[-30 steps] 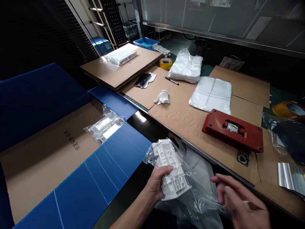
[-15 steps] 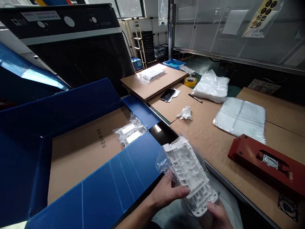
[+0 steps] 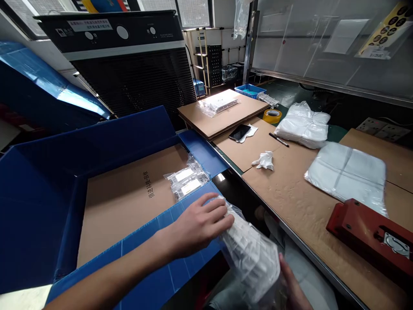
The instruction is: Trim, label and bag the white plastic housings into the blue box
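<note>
A white moulded plastic part (image 3: 248, 249) in a clear plastic bag slants between my hands, above my lap. My left hand (image 3: 203, 219) lies over its upper end, fingers curled round the bag and part. At the lower right end, my right hand (image 3: 292, 282) grips the bag's side with the thumb showing; its other fingers are hidden. To the left stands an open blue box (image 3: 129, 125) lined with cardboard (image 3: 119, 215). Bagged white parts (image 3: 189, 178) lie in its far right corner, beside the folded-out blue flap.
On the cardboard-covered table (image 3: 277, 189) are a crumpled white glove (image 3: 264, 160), a phone (image 3: 239, 132), a pen (image 3: 279, 140), yellow tape (image 3: 272, 116), stacks of clear bags (image 3: 346, 170) and a red tool (image 3: 371, 241). Another bagged part (image 3: 219, 103) rests on stacked cardboard.
My left hand has shifted from the part's lower left side to over its upper end. The part has tilted and sits deeper in the bag. The view has turned slightly left.
</note>
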A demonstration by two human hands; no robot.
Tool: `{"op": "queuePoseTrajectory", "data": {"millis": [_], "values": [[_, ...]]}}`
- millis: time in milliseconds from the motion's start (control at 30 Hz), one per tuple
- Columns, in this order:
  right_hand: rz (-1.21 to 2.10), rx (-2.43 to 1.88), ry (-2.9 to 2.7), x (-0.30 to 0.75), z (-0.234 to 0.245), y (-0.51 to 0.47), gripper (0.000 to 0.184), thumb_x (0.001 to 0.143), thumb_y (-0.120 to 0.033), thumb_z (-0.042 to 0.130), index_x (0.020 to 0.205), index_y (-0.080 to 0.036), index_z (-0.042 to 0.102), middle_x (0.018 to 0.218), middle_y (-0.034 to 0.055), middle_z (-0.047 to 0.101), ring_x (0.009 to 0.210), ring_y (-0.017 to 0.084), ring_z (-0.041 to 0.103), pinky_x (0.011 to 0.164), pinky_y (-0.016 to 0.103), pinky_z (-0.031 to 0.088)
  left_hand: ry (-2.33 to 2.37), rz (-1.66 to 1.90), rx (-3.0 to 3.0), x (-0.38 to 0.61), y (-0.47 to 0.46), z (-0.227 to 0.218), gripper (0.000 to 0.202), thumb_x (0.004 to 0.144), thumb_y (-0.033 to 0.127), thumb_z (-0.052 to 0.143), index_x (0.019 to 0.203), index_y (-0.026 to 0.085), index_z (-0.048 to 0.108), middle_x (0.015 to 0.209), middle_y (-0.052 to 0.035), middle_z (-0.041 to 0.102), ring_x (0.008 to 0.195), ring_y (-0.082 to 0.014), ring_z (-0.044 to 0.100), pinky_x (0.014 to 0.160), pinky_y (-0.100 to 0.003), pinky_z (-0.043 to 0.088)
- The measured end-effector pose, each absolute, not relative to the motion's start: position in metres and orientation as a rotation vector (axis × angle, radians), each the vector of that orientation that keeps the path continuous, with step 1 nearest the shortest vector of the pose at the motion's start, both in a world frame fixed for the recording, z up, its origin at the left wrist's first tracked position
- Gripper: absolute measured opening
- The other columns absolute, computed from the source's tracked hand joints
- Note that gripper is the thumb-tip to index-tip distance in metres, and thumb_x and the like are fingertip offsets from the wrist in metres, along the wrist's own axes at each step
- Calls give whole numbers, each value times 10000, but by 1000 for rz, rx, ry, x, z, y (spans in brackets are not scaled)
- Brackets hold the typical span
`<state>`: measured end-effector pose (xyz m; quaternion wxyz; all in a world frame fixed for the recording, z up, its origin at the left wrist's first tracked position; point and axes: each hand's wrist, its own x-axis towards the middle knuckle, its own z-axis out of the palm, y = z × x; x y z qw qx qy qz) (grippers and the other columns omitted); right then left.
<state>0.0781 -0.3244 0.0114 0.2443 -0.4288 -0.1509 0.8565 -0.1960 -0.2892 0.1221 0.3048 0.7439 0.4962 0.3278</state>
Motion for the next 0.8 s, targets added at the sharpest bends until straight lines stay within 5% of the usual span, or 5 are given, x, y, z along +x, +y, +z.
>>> {"op": "queuePoseTrajectory", "data": {"millis": [167, 267, 567, 800], "values": [[1860, -1264, -418, 109, 14, -305, 518, 834, -658, 621, 1072, -208, 717, 889, 99, 746, 536, 139, 584, 360, 193, 433, 1286, 714, 1012, -176, -278, 101, 286, 659, 244, 834, 932, 209, 757, 878, -63, 754, 829, -266, 674, 764, -335, 526], [1610, -1288, -557, 122, 18, -298, 509, 843, -555, 677, 1220, -214, 647, 1063, 112, 713, 583, 111, 569, 283, 118, 259, 1153, 639, 581, -157, -278, 81, 224, 687, 226, 792, 893, 156, 737, 876, -77, 763, 812, -238, 710, 732, -299, 548], [1564, -1373, -602, 125, 15, -305, 589, 850, -565, 670, 1313, -213, 577, 1210, 131, 647, 710, 151, 659, 295, 115, 257, 1063, 654, 104, -108, -287, 68, 192, 774, 223, 754, 924, 109, 722, 782, -73, 750, 704, -210, 706, 632, -355, 614], [1602, -1555, -606, 164, 3, -318, 598, 677, -533, 827, 1188, -257, 682, 1216, 161, 704, 604, 186, 653, 270, 191, 323, 1325, 1043, 347, -221, -253, 66, 332, 777, 189, 781, 1095, 163, 689, 969, -67, 751, 797, -186, 710, 706, -319, 608]]}}
